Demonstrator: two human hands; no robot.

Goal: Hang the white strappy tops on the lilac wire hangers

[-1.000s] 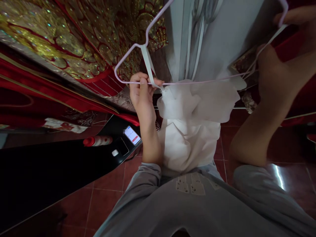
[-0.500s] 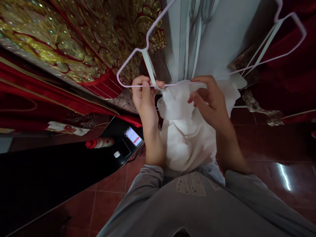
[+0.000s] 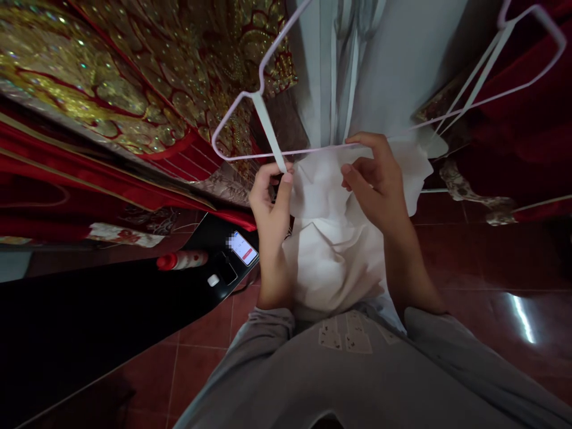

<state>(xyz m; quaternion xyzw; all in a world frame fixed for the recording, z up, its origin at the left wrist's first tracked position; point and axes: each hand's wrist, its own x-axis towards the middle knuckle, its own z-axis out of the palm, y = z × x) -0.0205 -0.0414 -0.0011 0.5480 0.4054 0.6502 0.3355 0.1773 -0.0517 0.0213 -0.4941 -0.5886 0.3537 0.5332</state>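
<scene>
A pink-lilac clothes hanger (image 3: 313, 149) spans the view in front of me, and a white garment (image 3: 333, 262) hangs from it. My left hand (image 3: 273, 196) pinches a white strap (image 3: 269, 132) between thumb and fingertips, just below the hanger's lower bar. That strap runs up to the notch on the hanger's left shoulder. My right hand (image 3: 378, 185) has its index fingertip against the lower bar, thumb apart and the other fingers loosely curled, with nothing visibly held. At the right end of the hanger, another white strap (image 3: 485, 71) is looped over the notch.
Gold-sequined red garments (image 3: 147, 71) hang at the left, dark red ones (image 3: 527, 149) at the right. Pale fabric (image 3: 402, 65) hangs behind. A black table (image 3: 111, 310) at lower left carries a lit phone (image 3: 245, 247), a red-capped bottle (image 3: 183, 260) and a small white case (image 3: 213, 280).
My left hand has left the lower bar and moved down and slightly right, drawing the strap taut below it. The right hand stays nearly in place on the bar.
</scene>
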